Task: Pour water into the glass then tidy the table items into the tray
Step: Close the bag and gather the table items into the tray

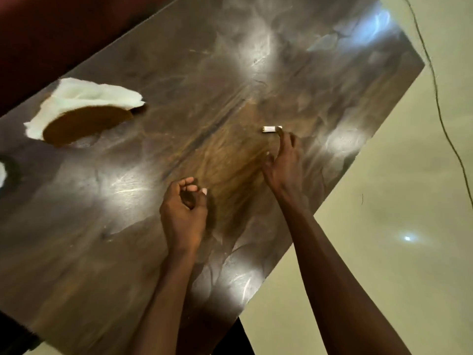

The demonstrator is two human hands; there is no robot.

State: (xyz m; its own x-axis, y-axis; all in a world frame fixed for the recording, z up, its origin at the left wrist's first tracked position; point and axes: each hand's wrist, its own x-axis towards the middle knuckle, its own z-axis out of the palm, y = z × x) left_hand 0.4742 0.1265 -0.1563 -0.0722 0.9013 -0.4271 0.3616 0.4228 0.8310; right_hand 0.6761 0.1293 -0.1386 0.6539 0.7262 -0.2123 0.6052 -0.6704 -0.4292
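The right hand (281, 162) is touching a small white item (271, 129) on the table (128, 239) with open fingers; what it is stays unclear. The left hand (183, 211) is curling loosely, gripping nothing.

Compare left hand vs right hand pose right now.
The left hand is curled loosely with nothing visible in it; the right hand is stretched further across the table, a fingertip at the small white tube. Left sits nearer the body, right nearer the table's edge. Both hover low over the tabletop.
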